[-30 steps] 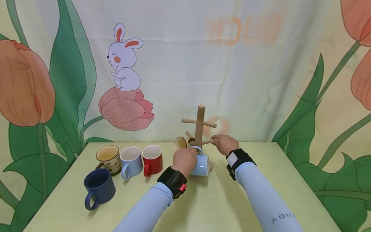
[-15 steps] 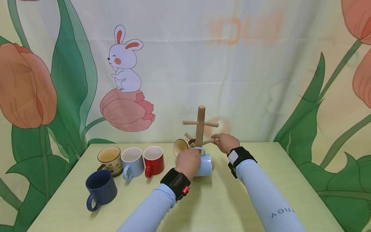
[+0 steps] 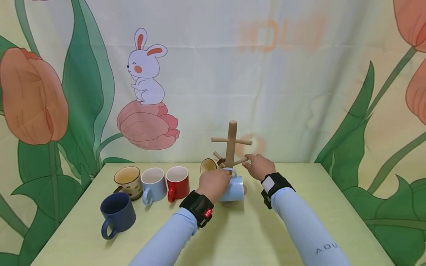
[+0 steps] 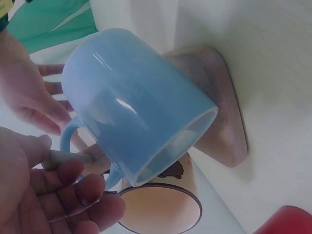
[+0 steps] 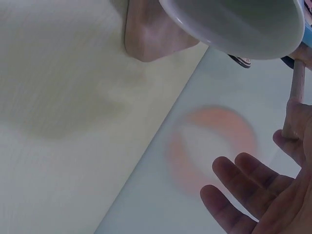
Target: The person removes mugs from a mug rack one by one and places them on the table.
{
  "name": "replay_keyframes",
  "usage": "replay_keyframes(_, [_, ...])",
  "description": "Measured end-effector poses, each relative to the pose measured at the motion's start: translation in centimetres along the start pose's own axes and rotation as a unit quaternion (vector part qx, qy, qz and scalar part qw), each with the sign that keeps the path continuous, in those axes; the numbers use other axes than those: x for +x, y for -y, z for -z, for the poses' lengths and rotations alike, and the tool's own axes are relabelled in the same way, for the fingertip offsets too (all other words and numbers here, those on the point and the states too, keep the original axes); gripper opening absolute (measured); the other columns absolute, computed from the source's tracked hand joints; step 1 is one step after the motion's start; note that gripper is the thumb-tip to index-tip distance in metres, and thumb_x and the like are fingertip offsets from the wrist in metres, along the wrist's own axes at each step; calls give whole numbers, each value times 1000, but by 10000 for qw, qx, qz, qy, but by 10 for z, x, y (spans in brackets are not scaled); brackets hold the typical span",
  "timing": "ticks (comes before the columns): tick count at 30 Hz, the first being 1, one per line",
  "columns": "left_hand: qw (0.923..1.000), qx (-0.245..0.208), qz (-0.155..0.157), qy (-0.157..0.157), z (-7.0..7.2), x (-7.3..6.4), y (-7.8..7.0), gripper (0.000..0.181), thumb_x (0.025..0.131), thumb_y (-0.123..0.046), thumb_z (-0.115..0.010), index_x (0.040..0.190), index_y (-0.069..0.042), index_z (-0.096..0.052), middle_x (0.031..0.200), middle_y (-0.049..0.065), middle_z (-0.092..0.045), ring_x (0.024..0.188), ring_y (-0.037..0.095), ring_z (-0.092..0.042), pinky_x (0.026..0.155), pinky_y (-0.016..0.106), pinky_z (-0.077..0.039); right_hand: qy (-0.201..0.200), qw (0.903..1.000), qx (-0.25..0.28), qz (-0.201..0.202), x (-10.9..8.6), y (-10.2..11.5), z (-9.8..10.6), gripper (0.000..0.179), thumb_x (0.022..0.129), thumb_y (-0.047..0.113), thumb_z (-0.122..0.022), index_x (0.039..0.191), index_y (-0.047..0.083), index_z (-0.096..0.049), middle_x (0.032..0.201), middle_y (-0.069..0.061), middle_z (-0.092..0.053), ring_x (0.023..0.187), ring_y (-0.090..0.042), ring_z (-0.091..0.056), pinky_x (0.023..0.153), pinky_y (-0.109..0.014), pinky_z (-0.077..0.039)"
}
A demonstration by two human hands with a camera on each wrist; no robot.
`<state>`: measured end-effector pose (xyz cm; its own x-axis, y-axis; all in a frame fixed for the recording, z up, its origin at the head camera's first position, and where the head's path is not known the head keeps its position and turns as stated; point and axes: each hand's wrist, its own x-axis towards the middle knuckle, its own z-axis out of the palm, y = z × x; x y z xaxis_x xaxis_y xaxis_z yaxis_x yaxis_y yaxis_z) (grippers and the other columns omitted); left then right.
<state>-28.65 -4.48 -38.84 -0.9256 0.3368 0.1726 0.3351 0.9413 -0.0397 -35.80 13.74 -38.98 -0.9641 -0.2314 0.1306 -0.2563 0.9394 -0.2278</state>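
Head: hanging blue mug (image 3: 234, 189) before wooden rack (image 3: 232, 147) over counter (image 3: 259, 236), handle uppermost; left grip (image 3: 214, 184) at its left, right grip (image 3: 259, 167) pinching right peg (image 3: 240, 161).

Left wrist: left grip clamped on front peg (image 4: 70, 157); mug just beyond, handle around peg. Presumably glazed ceramic: rigid, fairly heavy, slippery, chippable; best held by handle.

Right wrist: right grip clamped on right peg; pale round end (image 5: 239, 24), perhaps mug's base, apart from grip.

The hung mug (image 4: 136, 102) is plain pale blue, the stand (image 3: 232, 132) tan.
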Motion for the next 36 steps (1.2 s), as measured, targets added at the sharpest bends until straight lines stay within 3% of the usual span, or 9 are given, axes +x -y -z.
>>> replay_keyframes(3, [9994,-323,142,-27,0,0,4,27,101,-38,-56,102,-18,-74,84,1,-68,76,19,-66,55,40,-54,-56,9999,42,-113,-5,-2,-1,47,100,35,-59,140,9,-56,114,-21,-64,95,-36,-66,72,-50,-54])
replay_keyframes(8, [9955,-774,430,-346,1,1,18,45,100,-51,-52,87,-12,-71,65,1,-58,61,19,-61,50,37,-50,-251,9993,37,-284,-15,-3,3,50,100,36,-59,139,5,-54,119,-23,-63,98,-38,-66,76,-51,-55])
replay_keyframes(13, [9926,-914,514,-611,6,5,38,44,102,-46,-50,82,-10,-68,65,1,-53,58,20,-58,50,37,-47,-637,9974,62,-318,-26,5,10,43,100,35,-59,130,4,-61,113,-20,-66,89,-35,-68,70,-48,-55])
replay_keyframes(18, [9910,-1094,645,-430,9,12,56,33,102,-36,-55,96,-5,-64,67,6,-56,63,24,-60,54,40,-49,-900,9959,3,-125,-35,25,16,35,101,35,-58,114,5,-69,95,-13,-67,71,-26,-66,57,-40,-53])
replay_keyframes(23, [9906,-1093,793,-215,9,25,66,35,102,-36,-54,107,-2,-60,75,11,-61,72,31,-66,61,47,-54,-878,9961,-103,71,-44,48,15,36,101,42,-55,93,11,-73,74,-2,-62,60,-17,-59,48,-34,-45])
replay_keyframes(28, [9909,-1047,842,-93,9,37,71,38,102,-37,-54,112,-1,-59,85,15,-65,80,35,-68,68,50,-55,-911,9946,-449,195,-51,68,7,51,98,50,-56,62,15,-58,51,3,-43,43,-14,-47,38,-30,-33])
replay_keyframes(32, [9925,-892,831,35,10,47,72,41,102,-38,-54,118,-1,-58,93,17,-68,85,35,-69,72,50,-56,-1074,9906,-820,209,-52,78,-2,56,96,54,-57,54,17,-54,49,4,-41,41,-15,-45,37,-30,-34])
replay_keyframes(36, [9941,-739,796,32,7,55,71,42,102,-39,-55,118,-1,-57,88,15,-67,81,32,-69,69,47,-57,-1057,9876,-1156,114,-52,85,-7,54,96,55,-57,57,17,-58,50,3,-44,44,-17,-50,39,-32,-38])
